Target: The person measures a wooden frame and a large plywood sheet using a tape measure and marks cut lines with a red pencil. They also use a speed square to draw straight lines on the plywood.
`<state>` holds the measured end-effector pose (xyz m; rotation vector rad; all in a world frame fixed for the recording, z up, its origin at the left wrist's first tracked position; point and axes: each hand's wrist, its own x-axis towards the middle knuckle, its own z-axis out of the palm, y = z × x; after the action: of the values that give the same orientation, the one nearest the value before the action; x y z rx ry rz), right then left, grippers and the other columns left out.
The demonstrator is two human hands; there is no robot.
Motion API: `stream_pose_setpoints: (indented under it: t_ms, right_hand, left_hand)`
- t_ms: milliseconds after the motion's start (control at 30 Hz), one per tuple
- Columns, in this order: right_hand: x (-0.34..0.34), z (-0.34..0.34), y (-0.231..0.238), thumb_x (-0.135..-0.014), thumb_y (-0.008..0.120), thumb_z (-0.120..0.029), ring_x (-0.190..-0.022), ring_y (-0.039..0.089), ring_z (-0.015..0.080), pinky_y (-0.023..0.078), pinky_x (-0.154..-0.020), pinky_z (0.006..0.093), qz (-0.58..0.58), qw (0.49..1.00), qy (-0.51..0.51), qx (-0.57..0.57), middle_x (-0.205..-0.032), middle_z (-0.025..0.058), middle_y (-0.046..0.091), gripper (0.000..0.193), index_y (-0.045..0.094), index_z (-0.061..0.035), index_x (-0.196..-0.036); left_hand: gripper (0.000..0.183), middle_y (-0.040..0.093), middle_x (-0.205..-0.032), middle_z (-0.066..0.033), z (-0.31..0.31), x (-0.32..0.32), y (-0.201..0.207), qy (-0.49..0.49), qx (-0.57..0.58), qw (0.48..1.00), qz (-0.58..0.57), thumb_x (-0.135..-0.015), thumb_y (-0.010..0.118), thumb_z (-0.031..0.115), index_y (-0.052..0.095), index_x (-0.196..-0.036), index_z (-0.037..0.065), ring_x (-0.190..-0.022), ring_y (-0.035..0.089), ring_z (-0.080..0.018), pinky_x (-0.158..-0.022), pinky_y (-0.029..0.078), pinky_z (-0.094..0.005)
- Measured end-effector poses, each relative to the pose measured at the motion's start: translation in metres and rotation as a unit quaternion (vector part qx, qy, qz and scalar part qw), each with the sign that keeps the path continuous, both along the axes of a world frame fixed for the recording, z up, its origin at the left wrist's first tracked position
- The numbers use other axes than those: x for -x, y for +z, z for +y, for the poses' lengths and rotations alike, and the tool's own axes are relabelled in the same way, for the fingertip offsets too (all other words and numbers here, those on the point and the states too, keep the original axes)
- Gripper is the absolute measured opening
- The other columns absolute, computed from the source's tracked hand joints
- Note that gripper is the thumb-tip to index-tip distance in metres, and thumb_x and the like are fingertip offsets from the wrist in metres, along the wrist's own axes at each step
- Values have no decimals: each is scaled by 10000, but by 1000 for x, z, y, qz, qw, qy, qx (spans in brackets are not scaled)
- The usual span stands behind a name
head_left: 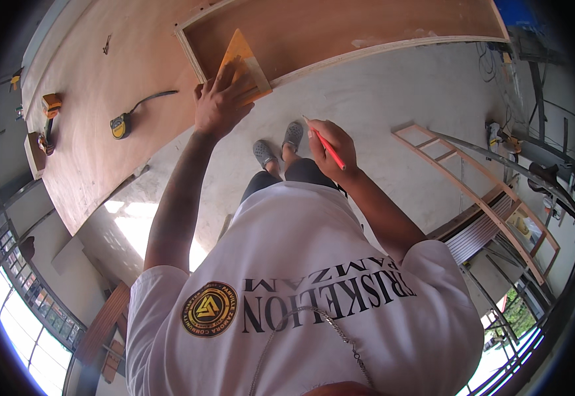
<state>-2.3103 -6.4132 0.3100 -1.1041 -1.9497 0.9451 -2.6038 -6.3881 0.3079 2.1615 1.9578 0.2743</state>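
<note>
My left hand (216,111) presses a yellow triangular speed square (255,71) against the near edge of a shallow wooden frame (320,68), close to its left corner. Its fingers lie over the square, and one point of the triangle reaches into the frame. Between the fingers of my right hand (337,137) is a red pencil (331,152), tip up and pointing toward the square. That hand hovers to the right of the square, apart from the wood.
On the plywood sheet (149,59) at left lie a tape measure (120,127) and an orange-and-black power tool (51,105). A ladder-like wooden frame (446,156) leans at right. Grey clogs (265,153) are on my feet on the concrete floor (380,99).
</note>
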Motion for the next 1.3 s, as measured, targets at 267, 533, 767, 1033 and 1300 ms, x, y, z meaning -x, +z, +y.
stream_pose_setpoints:
  t_ms: [267,533,767,1033,1300]
  right_hand:
    - [-71,-12,137,-1025,611,-107,-873,664,184,533,-783,324,257,949,-147,110,-985,115,692,217,642,32,-1188]
    - [-142,55,228,-915,788,-338,-849,646,193,536,-773,316,572,787,202,114,-996,121,680,484,641,51,-1163]
    - [-260,167,199,-918,796,-297,-861,648,182,528,-776,309,635,696,308,136,-987,105,678,428,642,19,-1162]
    - [-388,276,90,-1056,589,-185,-904,626,162,509,-843,313,284,928,119,211,-980,113,659,272,647,9,-1237]
    - [-393,387,-65,-1075,578,-225,-900,629,129,502,-819,272,218,965,-124,80,-1027,86,713,288,689,5,-1209]
  left_hand:
    - [646,476,-1522,-197,-4,24,49,79,-103,960,-246,-826,851,130,595,-1411,33,-1354,549,-317,-1088,501,-412]
    - [670,507,-1499,-220,93,-139,45,18,-95,980,-174,-764,889,201,646,-1378,84,-1343,556,-347,-1082,493,-439]
    - [710,491,-1536,-169,190,-341,-12,-17,-54,994,-93,-726,905,279,647,-1380,183,-1338,535,-388,-1100,422,-519]
    - [705,436,-1559,-157,262,-442,-32,-4,-13,992,-126,-720,861,220,633,-1387,213,-1318,510,-434,-1072,477,-522]
    - [745,454,-1560,-194,324,-449,-52,-13,-1,991,-130,-693,911,175,645,-1389,192,-1345,514,-434,-1091,475,-511]
